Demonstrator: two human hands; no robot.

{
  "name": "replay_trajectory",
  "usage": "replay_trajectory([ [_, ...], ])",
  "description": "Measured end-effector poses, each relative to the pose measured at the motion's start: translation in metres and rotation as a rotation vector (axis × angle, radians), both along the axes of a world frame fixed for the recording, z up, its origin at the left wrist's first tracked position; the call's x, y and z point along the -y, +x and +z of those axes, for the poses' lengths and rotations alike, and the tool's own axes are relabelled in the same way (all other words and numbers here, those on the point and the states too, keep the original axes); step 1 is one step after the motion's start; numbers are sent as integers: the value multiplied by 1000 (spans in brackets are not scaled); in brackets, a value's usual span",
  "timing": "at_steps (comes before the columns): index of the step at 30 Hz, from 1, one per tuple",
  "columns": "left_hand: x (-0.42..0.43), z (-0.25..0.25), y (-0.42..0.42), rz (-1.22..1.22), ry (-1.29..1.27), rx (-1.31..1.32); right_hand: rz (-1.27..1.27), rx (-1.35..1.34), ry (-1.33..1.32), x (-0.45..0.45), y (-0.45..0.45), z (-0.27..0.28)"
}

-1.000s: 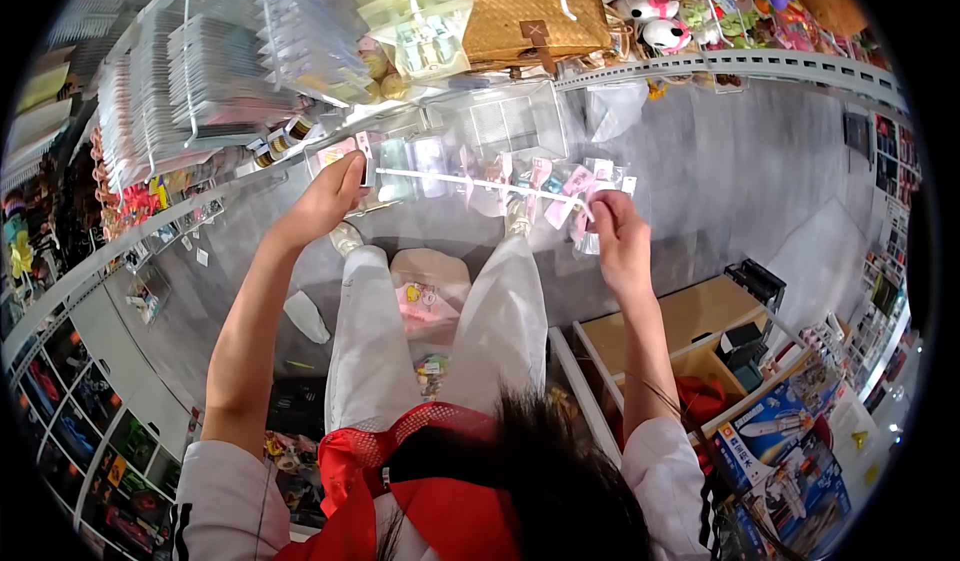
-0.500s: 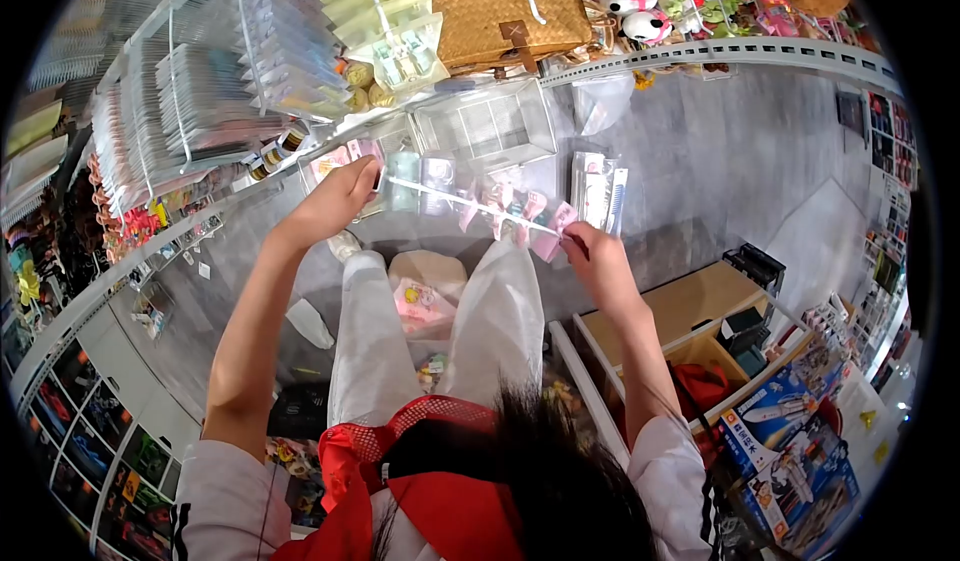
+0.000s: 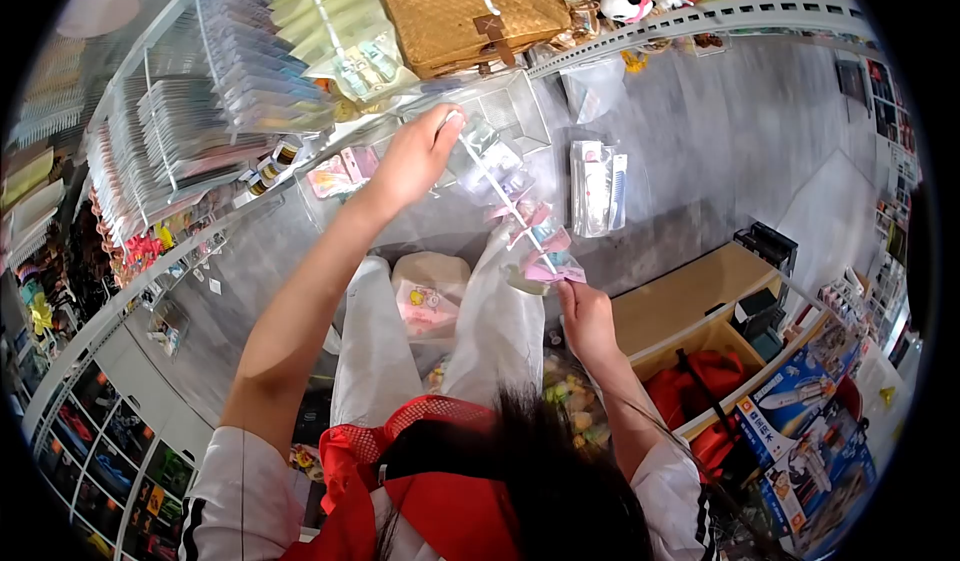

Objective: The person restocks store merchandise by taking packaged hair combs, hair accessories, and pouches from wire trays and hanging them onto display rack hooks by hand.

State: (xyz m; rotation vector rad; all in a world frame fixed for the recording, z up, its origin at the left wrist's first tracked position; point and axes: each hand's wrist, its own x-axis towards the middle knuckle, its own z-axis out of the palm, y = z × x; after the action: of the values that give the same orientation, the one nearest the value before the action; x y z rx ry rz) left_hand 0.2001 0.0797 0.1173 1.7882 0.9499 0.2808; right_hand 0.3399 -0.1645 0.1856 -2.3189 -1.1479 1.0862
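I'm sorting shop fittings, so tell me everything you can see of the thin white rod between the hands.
The thin white rod looks straight and smooth, perhaps plastic or coated metal. It slants in mid-air from the left hand, which grips its upper end, towards the right hand near its lower end. Small packets, several of them pink, hang along its lower part, and the right hand pinches one there; whether it touches the rod itself is unclear.

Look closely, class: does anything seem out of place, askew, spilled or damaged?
Nothing looks clearly spilled or damaged. Slightly odd: the clear-wrapped packs lying on the grey floor, where they could be stepped on. The white rod slants too, but simply because it spans between the left hand and right hand.
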Motion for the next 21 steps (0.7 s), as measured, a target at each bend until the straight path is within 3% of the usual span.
replay_trajectory([
  [6,-6,1,21,-60,181,-59,-132,-186,40,1,-7,-3],
  [10,-14,5,33,-136,451,-136,-204,-233,-104,-1,-18,-6],
  [13,-17,19,47,23,308,-136,-273,-206,19,-3,-31,-1],
  [14,-19,18,52,152,291,17,-282,-190,-2,-8,-32,4],
  [15,-24,8,58,281,232,94,-298,-154,-74,-14,-31,13],
  [17,-44,-16,77,531,112,265,-295,-39,55,-18,-28,11],
  [21,-99,20,134,922,-889,694,-284,18,116,-35,-5,14],
])
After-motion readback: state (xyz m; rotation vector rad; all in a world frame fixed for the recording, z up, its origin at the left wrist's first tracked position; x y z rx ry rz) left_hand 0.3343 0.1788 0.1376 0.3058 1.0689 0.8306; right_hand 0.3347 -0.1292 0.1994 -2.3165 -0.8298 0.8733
